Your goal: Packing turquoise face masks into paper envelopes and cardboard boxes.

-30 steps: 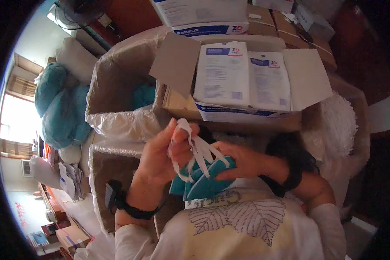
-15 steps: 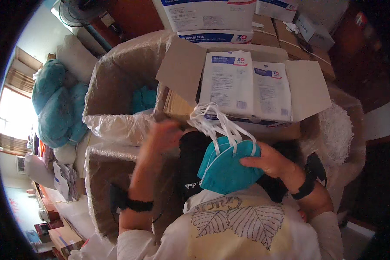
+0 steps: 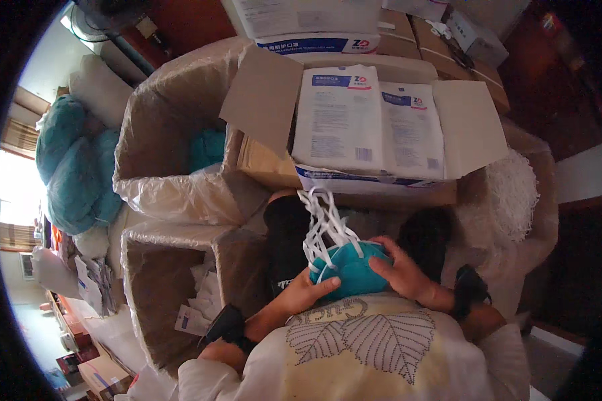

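A small stack of teal face masks lies between my hands, close to my shirt. Their white elastic straps bunch up and hang loosely off the far side. My left hand grips the left edge, its thumb lying over the front. On the opposite edge, my right hand holds the stack with the thumb on top and fingers behind. How many masks are stacked cannot be made out.
Ahead stands an open carton with white printed packets. Plastic-lined boxes stand at left: the far box holds teal masks, the near box white packets. A heap of white straps is at right. Bagged teal masks sit far left.
My left hand has come down and right from beside the carton to take the masks' left edge. The masks have moved slightly lower. White packets now show in the near left box.
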Available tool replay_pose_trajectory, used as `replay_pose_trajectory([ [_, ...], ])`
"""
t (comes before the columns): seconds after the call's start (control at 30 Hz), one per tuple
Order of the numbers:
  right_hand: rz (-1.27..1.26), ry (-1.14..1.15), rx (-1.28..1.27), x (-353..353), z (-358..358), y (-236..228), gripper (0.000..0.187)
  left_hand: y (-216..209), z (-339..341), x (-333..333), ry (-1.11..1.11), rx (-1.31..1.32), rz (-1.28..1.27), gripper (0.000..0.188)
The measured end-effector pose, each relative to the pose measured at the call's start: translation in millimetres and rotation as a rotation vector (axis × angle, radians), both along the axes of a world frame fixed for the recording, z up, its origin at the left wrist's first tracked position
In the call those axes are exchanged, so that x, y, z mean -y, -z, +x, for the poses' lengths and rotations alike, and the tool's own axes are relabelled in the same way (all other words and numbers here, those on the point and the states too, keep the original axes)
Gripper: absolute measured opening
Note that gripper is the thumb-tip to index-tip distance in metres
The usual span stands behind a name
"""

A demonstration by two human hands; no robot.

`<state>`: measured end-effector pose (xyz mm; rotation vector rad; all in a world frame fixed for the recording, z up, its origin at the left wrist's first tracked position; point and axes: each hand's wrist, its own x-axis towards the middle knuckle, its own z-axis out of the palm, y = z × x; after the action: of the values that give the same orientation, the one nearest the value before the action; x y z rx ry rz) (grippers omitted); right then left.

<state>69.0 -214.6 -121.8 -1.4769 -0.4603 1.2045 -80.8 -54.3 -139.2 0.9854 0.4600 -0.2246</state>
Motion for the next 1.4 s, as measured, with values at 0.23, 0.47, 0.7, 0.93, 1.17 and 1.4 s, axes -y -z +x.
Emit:
replay_pose_trajectory([
  [0.23,-0.001,-0.015,0.161,1,-5,6,0.050,-2,7,-25,-0.138,0.096,-0.051,0.057],
  [0.47,0.113,0.042,0.665,0,7,-2,0.054,-13,22,-6,0.019,0.151,0.247,0.045],
  [0.7,-0.111,-0.050,0.815,-8,12,-13,0.055,-14,31,-8,-0.066,0.158,0.161,0.043],
  [0.93,0.017,-0.062,0.742,-4,-3,-5,0.053,7,22,-8,-0.112,-0.020,0.199,0.036],
  [1.17,0.010,-0.156,0.788,1,5,10,0.035,16,22,4,-0.164,0.165,0.380,0.031],
  [1.4,-0.081,-0.289,0.417,3,24,-3,0.039,14,25,7,-0.146,0.313,0.651,0.029],
])
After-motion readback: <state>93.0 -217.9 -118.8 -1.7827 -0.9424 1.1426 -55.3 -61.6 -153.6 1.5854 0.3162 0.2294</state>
